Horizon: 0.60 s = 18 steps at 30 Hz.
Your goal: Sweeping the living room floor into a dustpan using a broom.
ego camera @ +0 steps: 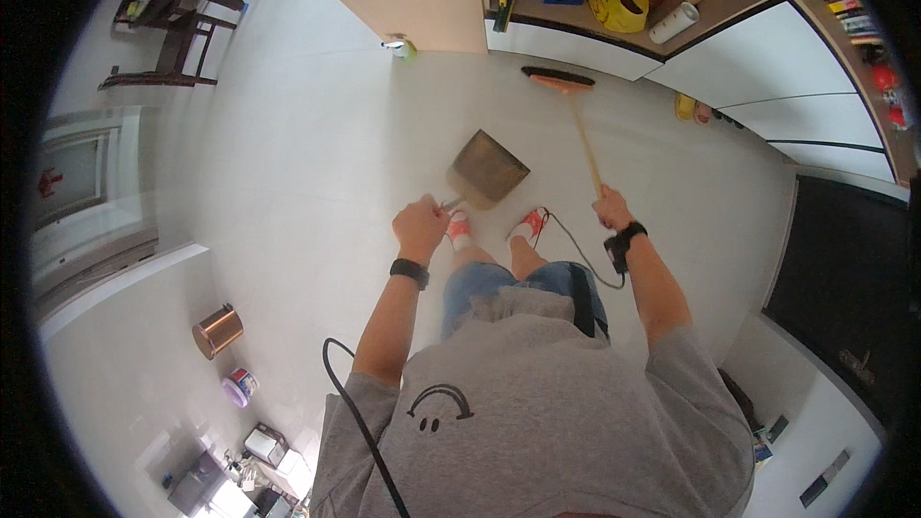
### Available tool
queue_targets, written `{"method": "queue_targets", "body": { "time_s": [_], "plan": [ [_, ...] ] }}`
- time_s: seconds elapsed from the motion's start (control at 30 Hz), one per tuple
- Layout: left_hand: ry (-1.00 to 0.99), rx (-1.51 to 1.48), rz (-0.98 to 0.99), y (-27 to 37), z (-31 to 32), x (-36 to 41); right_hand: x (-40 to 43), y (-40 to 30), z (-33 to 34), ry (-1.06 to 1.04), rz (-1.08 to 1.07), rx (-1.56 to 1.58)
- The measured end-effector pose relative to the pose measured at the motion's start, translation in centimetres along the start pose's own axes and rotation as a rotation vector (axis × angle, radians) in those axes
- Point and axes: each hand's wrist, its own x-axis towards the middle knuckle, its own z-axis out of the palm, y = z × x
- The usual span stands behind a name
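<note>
My left hand (420,226) is closed around the handle of a dustpan (492,169), whose brownish scoop is in front of my feet. Most of the handle is hidden beneath the fist. To the right, my right hand (613,208) grips the yellowish stick of a broom (568,80). The broom has an orange head with dark bristles, turned toward the white cabinet front. Pan and broom head are well apart. Whether the pan touches the floor, I cannot tell.
A bottle (400,49) stands by the wooden panel's corner. Slippers (692,108) are tucked beneath the white cabinet (763,72). A copper-coloured bin (218,332) and a purple-and-white tub (239,387) line the left wall. Dark chairs (180,50) are at the upper left. Cables hang from my body.
</note>
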Motion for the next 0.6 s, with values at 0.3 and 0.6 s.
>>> {"method": "queue_targets", "body": {
  "time_s": [0.3,0.6],
  "plan": [
    [-0.053,-0.032,0.122,-1.8,-0.7,0.6,-16.4,0.0,-1.6,-0.277,0.220,0.470],
    [0.015,-0.083,0.074,-8.5,-3.0,0.8,-13.5,-7.5,3.7,-0.204,-0.028,0.614]
  ]
}}
